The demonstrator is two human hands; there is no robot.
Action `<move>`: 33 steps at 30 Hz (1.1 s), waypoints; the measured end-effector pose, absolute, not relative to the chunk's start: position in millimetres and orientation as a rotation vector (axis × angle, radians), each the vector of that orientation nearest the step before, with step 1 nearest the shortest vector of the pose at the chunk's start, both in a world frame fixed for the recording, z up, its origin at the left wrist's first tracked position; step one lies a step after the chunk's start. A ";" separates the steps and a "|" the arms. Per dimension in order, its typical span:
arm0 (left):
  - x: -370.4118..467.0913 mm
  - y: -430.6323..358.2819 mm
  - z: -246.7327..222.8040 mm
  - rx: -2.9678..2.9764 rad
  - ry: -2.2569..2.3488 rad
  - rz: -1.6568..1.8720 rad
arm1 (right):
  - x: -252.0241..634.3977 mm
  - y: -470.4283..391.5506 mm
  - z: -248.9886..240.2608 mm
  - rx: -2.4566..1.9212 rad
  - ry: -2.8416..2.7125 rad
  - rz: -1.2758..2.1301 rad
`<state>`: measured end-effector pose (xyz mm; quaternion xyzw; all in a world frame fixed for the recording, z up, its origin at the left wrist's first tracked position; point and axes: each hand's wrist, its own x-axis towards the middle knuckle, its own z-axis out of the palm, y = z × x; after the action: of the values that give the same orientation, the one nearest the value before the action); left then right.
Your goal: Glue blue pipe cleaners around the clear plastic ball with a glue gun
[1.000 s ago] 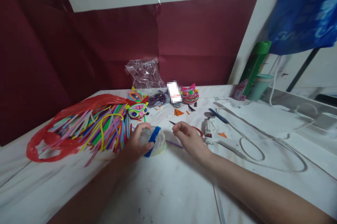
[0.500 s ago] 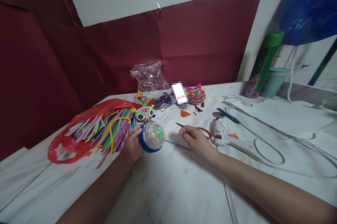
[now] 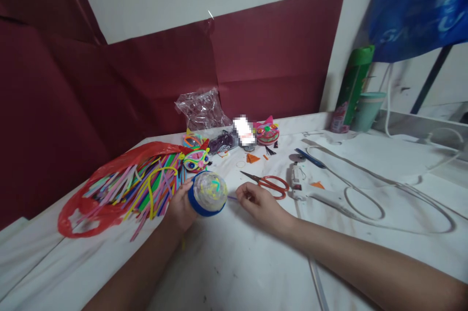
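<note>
My left hand (image 3: 182,207) is wrapped around the side of a clear plastic ball (image 3: 210,189) with a blue band around it; yellow and teal bits show through its dome. Just right of the ball, my right hand (image 3: 258,204) is closed, thumb and fingers curled together. A thin purple strip (image 3: 231,197), perhaps a pipe cleaner, shows between the ball and the right fingertips; the hand hides the rest, so whether it is gripped is unclear. Red-handled scissors (image 3: 270,184) lie beyond the right hand, and a white glue gun (image 3: 321,198) lies to its right.
Colourful pipe cleaners (image 3: 146,186) spill from a red plastic bag (image 3: 73,213) at left. Decorated animal heads (image 3: 195,159) and a pink one (image 3: 266,133) stand behind. Orange felt pieces (image 3: 252,158), a blue cutter (image 3: 310,158), a looping cord (image 3: 382,208) and a green cup (image 3: 369,111) are also present.
My right hand has moved left, closer to the ball, uncovering the scissors. The left hand still holds the ball. The camera view has shifted slightly.
</note>
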<state>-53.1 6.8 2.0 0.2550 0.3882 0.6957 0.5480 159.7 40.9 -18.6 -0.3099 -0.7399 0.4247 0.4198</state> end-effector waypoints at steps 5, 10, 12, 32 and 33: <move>-49.7 6.7 0.4 0.641 0.945 1.615 | 160.3 36.9 -17.7 -0.774 -1.853 1.011; -38.6 1.8 -0.7 0.714 0.956 1.584 | 160.0 33.5 -17.5 -0.763 -1.868 0.922; -34.4 -1.7 -2.1 0.830 0.988 1.550 | 158.4 31.1 -17.9 -0.777 -1.838 0.950; -20.8 -11.6 -17.0 2.114 1.456 1.519 | 151.0 25.9 -26.0 -0.881 -1.724 1.240; -20.4 -11.5 -17.5 2.121 1.454 1.530 | 150.9 25.8 -25.3 -0.881 -1.720 1.250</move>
<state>-20.4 -11.5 -17.5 0.7068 0.4845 0.5100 0.0749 150.9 25.8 -25.3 -0.3494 -0.6824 0.4960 0.4078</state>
